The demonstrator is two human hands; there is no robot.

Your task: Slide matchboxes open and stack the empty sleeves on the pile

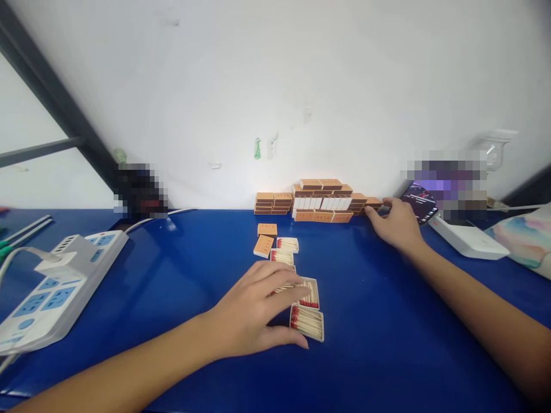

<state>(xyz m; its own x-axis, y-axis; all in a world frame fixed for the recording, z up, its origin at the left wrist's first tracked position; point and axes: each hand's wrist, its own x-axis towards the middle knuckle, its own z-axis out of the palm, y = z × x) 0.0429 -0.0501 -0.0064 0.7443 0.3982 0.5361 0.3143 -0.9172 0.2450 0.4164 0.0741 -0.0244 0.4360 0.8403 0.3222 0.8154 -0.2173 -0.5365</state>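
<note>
Open matchbox trays point(310, 322) full of red-tipped matches lie in a loose column on the blue table. Over them spreads my left hand point(253, 307), fingers apart, partly hiding the middle trays; its thumb is beside the nearest one. Whether its fingertips touch a tray, I cannot tell. My right hand point(398, 223) reaches to the right end of the stacked matchboxes point(322, 217), its thumb and fingers closed around an orange matchbox point(373, 202) there. Two closed matchboxes point(264, 246) lie just beyond the trays.
A smaller matchbox pile point(272, 204) stands left of the main stack, against the white wall point(215, 103). On the left is a power strip point(64, 287) with a plugged-in charger and cables. At right, a lit phone point(419, 203) leans behind a white device point(469, 238).
</note>
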